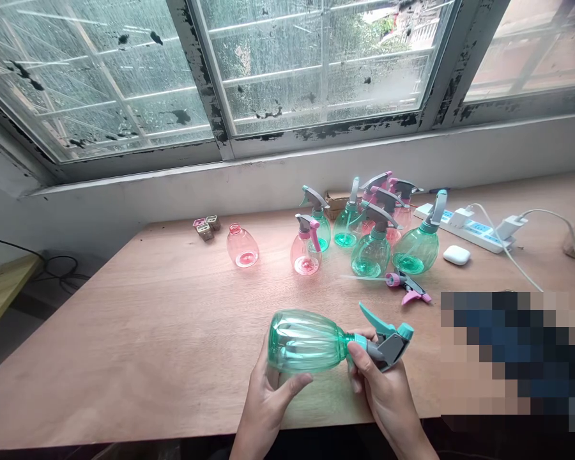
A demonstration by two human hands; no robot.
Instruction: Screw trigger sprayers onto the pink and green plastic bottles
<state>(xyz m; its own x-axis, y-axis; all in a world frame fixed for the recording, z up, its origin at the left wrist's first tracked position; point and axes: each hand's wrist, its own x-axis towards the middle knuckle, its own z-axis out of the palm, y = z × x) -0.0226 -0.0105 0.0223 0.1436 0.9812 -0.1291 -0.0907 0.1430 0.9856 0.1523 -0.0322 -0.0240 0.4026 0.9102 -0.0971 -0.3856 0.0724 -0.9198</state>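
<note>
A clear green spray bottle (pixel 306 342) lies sideways in my hands above the table's front edge, its spray head pointing right. My left hand (pixel 273 396) is wrapped under and around the bottle's base, thumb along the near side. At the neck, my right hand (pixel 381 390) pinches the turquoise collar (pixel 359 340) between thumb and fingers. The grey and turquoise spray head (pixel 390 342) sits on the neck with its trigger upward. Just beyond lies a loose pink and grey spray head (pixel 409 287) with its thin tube stretching left.
Several green and pink spray bottles (pixel 371 252) stand at the back. A pink bottle without a head (pixel 243 248) stands farther left, near small blocks (pixel 206 227). A white power strip (pixel 464 227) with cables and a white case (pixel 457 255) are at right. A blurred patch hides the lower right.
</note>
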